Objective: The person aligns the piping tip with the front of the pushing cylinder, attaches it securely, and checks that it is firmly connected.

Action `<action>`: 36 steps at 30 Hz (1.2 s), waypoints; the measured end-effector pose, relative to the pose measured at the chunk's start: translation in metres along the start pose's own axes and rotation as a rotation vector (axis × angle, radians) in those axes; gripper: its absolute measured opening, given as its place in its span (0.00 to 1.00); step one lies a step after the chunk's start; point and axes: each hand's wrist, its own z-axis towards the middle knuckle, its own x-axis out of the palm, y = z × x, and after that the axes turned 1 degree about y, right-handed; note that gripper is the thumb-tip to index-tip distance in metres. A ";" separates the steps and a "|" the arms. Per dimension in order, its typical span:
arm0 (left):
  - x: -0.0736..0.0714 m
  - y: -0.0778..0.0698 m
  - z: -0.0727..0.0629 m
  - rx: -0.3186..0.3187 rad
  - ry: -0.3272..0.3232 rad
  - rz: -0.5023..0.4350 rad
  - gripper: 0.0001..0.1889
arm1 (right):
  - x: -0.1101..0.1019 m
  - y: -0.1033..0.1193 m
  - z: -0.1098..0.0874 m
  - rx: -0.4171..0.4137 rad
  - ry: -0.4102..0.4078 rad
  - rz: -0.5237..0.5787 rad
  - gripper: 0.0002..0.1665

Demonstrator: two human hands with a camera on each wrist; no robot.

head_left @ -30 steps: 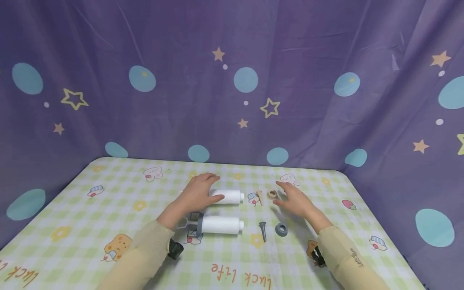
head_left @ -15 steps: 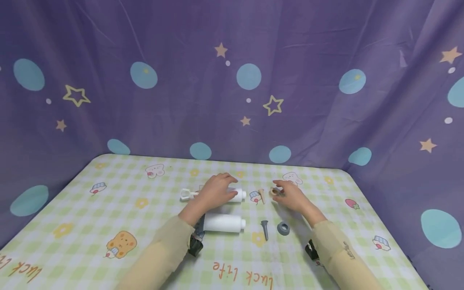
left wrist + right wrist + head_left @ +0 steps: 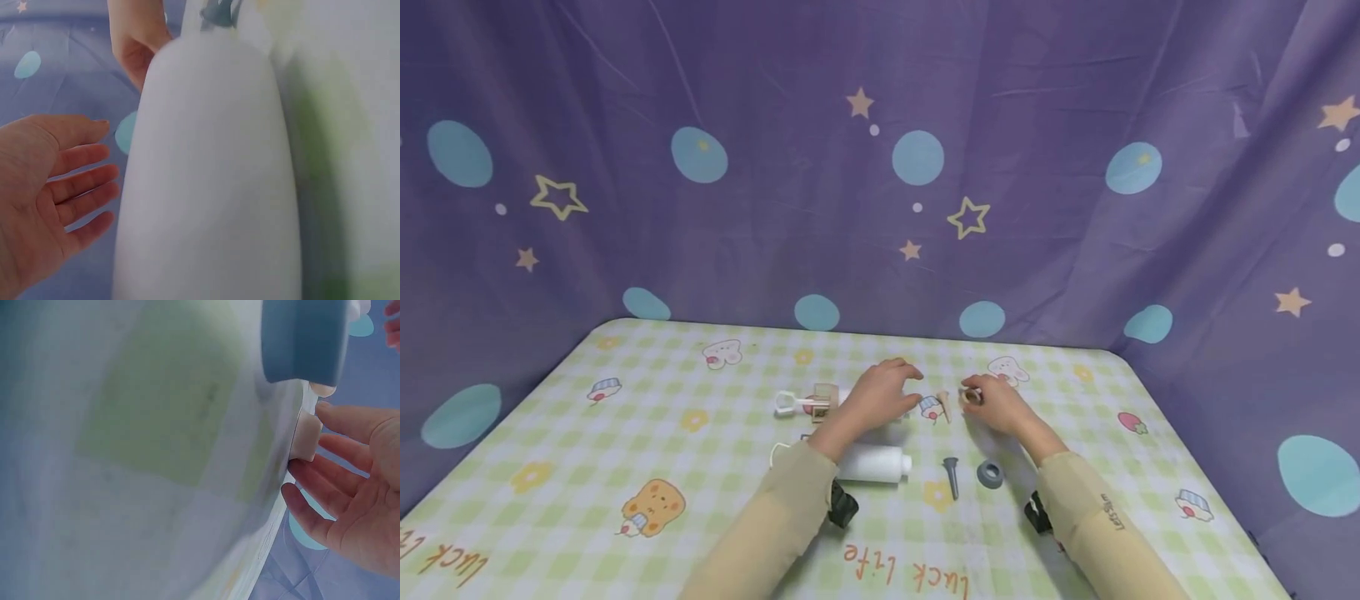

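Note:
My right hand [image 3: 1003, 406] pinches a beige ring cap [image 3: 966, 400] on the table; in the right wrist view, thumb and fingertips lie on opposite sides of the cap [image 3: 306, 436]. My left hand [image 3: 880, 396] hovers with loose fingers over the far white syringe-like tube [image 3: 844, 395], holding nothing. Its fingertips are close to a beige tapered nozzle [image 3: 943, 407]. A plunger handle [image 3: 786, 404] sticks out at that tube's left end, past a beige flange [image 3: 825, 400]. The near white tube [image 3: 874, 463] fills much of the left wrist view, its left end partly behind my sleeve.
A grey tapered nozzle [image 3: 952, 477] and a grey ring cap [image 3: 990, 474] lie to the right of the near tube. Checked cloth [image 3: 737, 467] covers the table. A purple curtain [image 3: 790, 208] hangs behind the far edge.
My left hand has moved right along the far tube, uncovering its handle and flange. My right hand has come onto the beige ring cap and closed its fingers around it.

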 end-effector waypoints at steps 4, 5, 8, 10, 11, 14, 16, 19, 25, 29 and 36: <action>0.006 -0.006 0.008 0.007 -0.001 -0.038 0.17 | 0.000 0.000 0.002 0.017 0.010 0.006 0.22; 0.008 -0.007 0.010 0.007 0.004 -0.045 0.17 | 0.000 0.000 0.002 0.012 0.013 0.002 0.22; 0.014 -0.010 0.016 0.016 0.018 -0.052 0.16 | -0.001 0.000 0.003 0.000 0.018 -0.001 0.20; 0.018 -0.012 0.020 0.006 0.039 -0.063 0.15 | -0.001 -0.001 0.003 -0.012 0.020 -0.007 0.19; 0.021 -0.012 0.023 -0.001 0.046 -0.065 0.15 | -0.001 -0.002 0.004 -0.021 0.020 -0.012 0.19; 0.027 -0.014 0.029 -0.033 0.079 -0.093 0.15 | -0.001 -0.003 0.004 -0.034 0.022 -0.011 0.18; 0.031 -0.015 0.033 -0.047 0.095 -0.112 0.15 | -0.001 -0.004 0.004 -0.047 0.025 -0.010 0.18; 0.036 -0.016 0.036 -0.055 0.108 -0.136 0.16 | -0.001 -0.004 0.004 -0.059 0.025 -0.013 0.17; 0.041 -0.017 0.040 -0.083 0.090 -0.101 0.14 | 0.000 -0.004 0.007 -0.051 0.023 0.004 0.15; 0.044 -0.018 0.043 -0.142 0.093 -0.095 0.14 | 0.000 -0.005 0.008 -0.050 0.024 0.005 0.14; 0.049 -0.021 0.050 -0.244 0.090 -0.029 0.11 | 0.000 -0.005 0.008 -0.024 0.026 -0.001 0.13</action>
